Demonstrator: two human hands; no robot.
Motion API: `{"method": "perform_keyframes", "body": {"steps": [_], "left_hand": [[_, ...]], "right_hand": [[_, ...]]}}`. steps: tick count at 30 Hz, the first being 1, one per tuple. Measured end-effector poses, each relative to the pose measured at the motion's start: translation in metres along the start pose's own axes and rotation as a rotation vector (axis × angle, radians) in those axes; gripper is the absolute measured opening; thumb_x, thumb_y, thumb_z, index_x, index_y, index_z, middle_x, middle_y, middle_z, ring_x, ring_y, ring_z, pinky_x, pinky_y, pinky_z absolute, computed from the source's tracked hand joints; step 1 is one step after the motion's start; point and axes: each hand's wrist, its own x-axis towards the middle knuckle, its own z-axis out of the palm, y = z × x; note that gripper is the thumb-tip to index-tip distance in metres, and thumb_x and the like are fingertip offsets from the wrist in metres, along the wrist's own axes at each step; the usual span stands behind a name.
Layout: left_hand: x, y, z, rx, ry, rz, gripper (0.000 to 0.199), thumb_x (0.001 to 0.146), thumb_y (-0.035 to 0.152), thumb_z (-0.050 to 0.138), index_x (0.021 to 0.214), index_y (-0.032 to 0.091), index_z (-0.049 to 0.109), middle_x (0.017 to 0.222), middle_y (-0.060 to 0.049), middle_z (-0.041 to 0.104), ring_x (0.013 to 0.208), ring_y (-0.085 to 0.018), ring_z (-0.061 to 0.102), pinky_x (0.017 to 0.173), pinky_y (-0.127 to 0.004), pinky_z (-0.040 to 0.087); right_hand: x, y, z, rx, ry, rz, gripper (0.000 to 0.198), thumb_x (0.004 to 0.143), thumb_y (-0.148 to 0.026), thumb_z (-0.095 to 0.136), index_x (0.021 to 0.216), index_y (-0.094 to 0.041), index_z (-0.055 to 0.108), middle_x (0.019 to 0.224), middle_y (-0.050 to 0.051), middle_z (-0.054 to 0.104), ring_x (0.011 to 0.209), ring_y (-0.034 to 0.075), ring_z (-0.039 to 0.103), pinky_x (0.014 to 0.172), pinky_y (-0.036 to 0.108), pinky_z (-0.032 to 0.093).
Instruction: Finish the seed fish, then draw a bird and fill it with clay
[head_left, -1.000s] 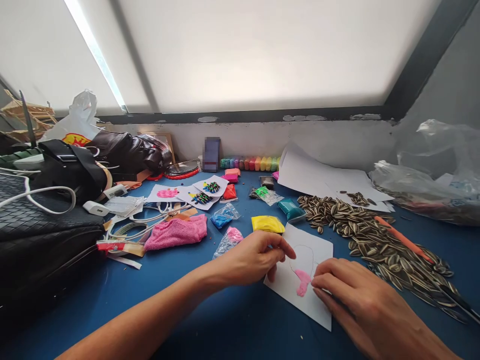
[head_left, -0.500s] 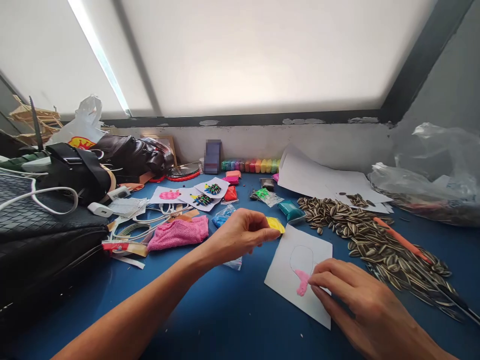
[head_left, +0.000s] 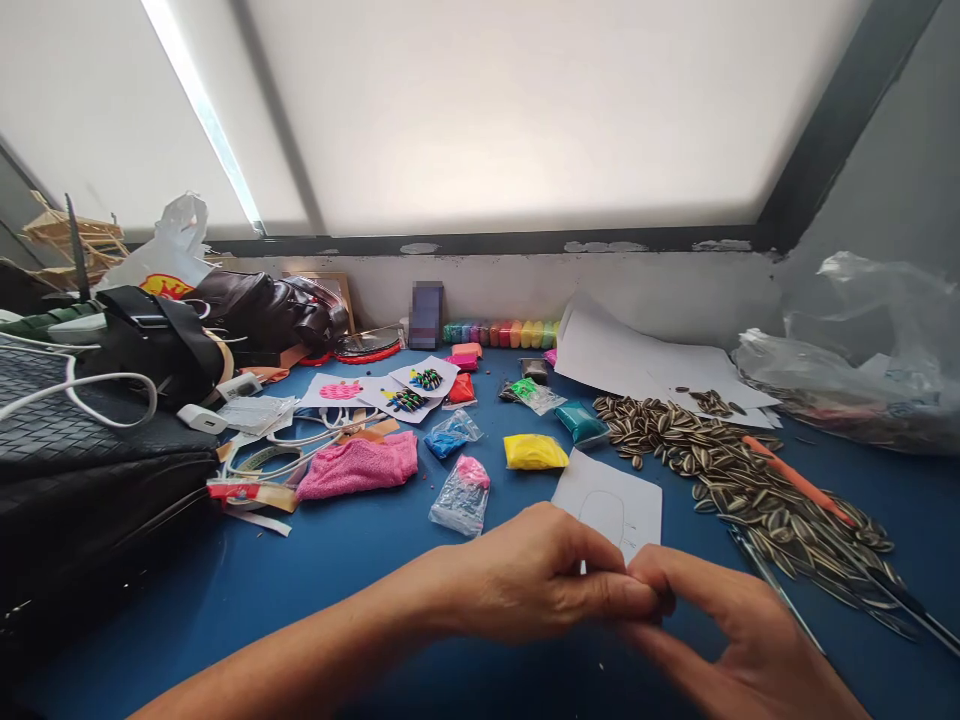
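My left hand (head_left: 536, 575) and my right hand (head_left: 724, 625) meet over the near part of a white paper (head_left: 641, 495). Both are closed, with thumbs and fingertips pressed together. Whatever lies between them is hidden. A pencilled rounded outline shows on the paper above my fingers; its lower part is covered by my hands. Left of the paper lies a clear bag (head_left: 460, 502) with pink clay at its top. Beyond my left hand sits a yellow clay packet (head_left: 535, 452), with a teal packet (head_left: 581, 424) behind it and a blue one (head_left: 452, 434) farther left.
Striped sunflower seeds (head_left: 675, 440) spread on the right, with an orange tool (head_left: 799, 480) and metal tools (head_left: 780, 595) among them. Finished cards (head_left: 420, 385), a pink cloth (head_left: 358, 465), cables and black bags (head_left: 97, 470) stand left. Paper sheets (head_left: 630, 350) lie behind.
My left hand has moved right and down to meet my right hand, which has shifted slightly lower. The pink clay seen on the paper is now out of sight. The yellow packet is uncovered.
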Motion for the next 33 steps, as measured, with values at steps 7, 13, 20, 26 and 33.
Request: {"method": "perform_keyframes", "body": {"steps": [7,13,20,26,33], "left_hand": [[-0.003,-0.004,-0.039,0.757,0.264,-0.152,0.033,0.100,0.033,0.043,0.082,0.015,0.064,0.077,-0.003,0.062,0.067,-0.013,0.052,0.060,-0.023,0.035],[-0.019,-0.005,-0.069,1.160,0.206,-0.336,0.022,0.074,-0.005,0.050,0.076,0.012,0.063,0.085,-0.011,0.063,0.083,-0.025,0.056,0.069,-0.031,0.036],[-0.019,-0.003,-0.066,1.092,0.146,-0.314,0.016,0.090,0.013,0.051,0.081,0.016,0.063,0.085,-0.007,0.065,0.084,-0.021,0.057,0.070,-0.029,0.038],[-0.018,0.003,-0.063,0.338,0.215,-0.160,0.018,0.088,0.035,0.062,0.088,0.017,0.061,0.077,0.001,0.063,0.070,-0.014,0.059,0.058,-0.023,0.041],[-0.002,-0.013,-0.045,-0.223,0.161,-0.096,0.028,0.078,0.033,0.074,0.084,0.015,0.053,0.076,-0.001,0.067,0.059,-0.011,0.063,0.053,-0.022,0.048]], "right_hand": [[0.002,0.001,0.000,-0.030,-0.008,0.053,0.025,0.096,-0.030,0.051,0.075,-0.023,0.060,0.064,-0.004,0.059,0.056,0.011,0.055,0.052,0.020,0.044],[0.002,0.002,0.001,-0.045,-0.044,0.044,0.031,0.101,-0.032,0.043,0.077,-0.024,0.060,0.065,-0.003,0.060,0.055,0.012,0.055,0.049,0.021,0.044],[0.002,0.007,0.002,0.049,-0.029,0.038,0.015,0.096,-0.030,0.055,0.090,-0.027,0.069,0.082,0.000,0.070,0.068,0.014,0.064,0.060,0.022,0.053],[0.005,0.003,-0.002,0.188,0.071,0.184,0.020,0.091,-0.040,0.060,0.087,-0.026,0.073,0.079,0.001,0.073,0.071,0.018,0.068,0.062,0.024,0.055],[0.007,0.001,-0.010,0.215,0.167,0.223,0.019,0.087,-0.041,0.065,0.085,-0.026,0.075,0.082,0.002,0.075,0.074,0.019,0.070,0.064,0.025,0.057]]}}
